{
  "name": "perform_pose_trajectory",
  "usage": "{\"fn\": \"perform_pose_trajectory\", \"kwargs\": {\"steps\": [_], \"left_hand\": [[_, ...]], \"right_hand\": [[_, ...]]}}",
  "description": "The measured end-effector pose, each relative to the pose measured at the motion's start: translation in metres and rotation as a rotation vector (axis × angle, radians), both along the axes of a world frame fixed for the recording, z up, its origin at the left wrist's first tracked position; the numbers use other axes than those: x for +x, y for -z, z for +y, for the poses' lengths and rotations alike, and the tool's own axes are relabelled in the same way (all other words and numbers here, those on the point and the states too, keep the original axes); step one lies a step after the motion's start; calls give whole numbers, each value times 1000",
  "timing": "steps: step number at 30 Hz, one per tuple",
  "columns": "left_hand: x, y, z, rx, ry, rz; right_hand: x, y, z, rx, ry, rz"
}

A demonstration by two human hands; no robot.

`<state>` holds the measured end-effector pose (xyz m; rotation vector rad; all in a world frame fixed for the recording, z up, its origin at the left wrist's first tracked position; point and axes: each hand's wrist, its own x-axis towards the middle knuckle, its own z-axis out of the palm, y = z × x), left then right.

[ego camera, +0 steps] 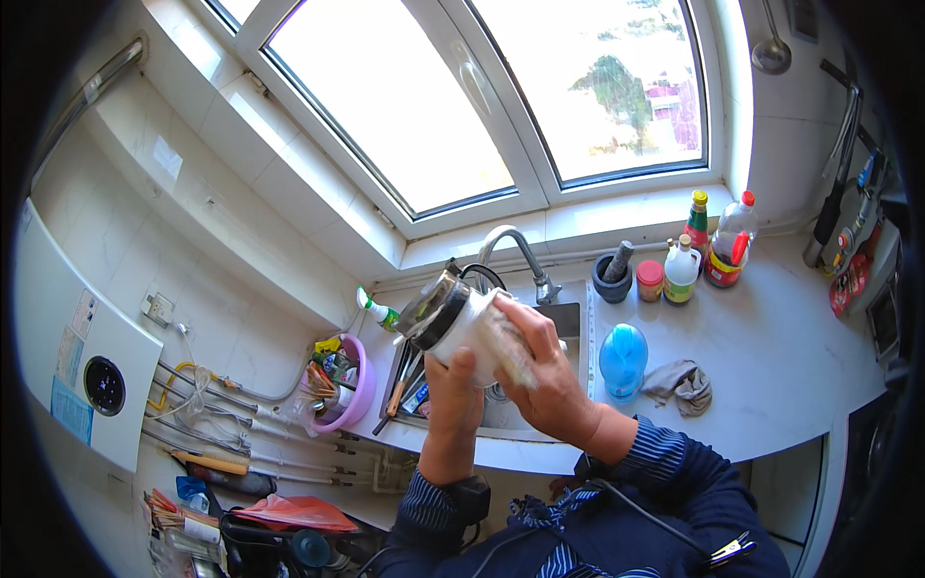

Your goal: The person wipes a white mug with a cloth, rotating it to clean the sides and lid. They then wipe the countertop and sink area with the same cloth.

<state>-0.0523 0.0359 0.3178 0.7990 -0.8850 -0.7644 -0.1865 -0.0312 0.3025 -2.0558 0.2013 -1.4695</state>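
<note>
Above the sink I hold a tilted white appliance-like container with a black band and a see-through grey end part. My left hand grips it from below, thumb up along its side. A pale, crumpled cloth lies under the fingers of my right hand, pressed against the container's right side. A dark curved part, perhaps a handle, shows behind it. The container partly hides the sink and the base of the curved metal faucet.
A pink basin of bottles and packets stands left of the sink, near a spray bottle. To the right are a blue bottle, a grey rag, a stone mortar, a red-lidded jar and condiment bottles.
</note>
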Motion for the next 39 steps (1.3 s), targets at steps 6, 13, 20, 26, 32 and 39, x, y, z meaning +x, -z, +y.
{"fn": "perform_pose_trajectory", "kwargs": {"steps": [6,13,20,26,32,39], "left_hand": [[5,8,6,93,-218,-43],[-2,5,6,-23,-206,-39],[3,10,4,-29,-192,-38],[14,15,3,92,-276,-2],[2,14,6,36,-230,-50],[0,9,13,-15,-168,-30]], "right_hand": [[-3,-1,14,-191,97,58],[3,-17,-2,-47,104,66],[8,-14,14,164,36,-39],[0,-18,26,-125,100,171],[15,-21,3,28,86,45],[11,-5,-4,151,-30,81]]}}
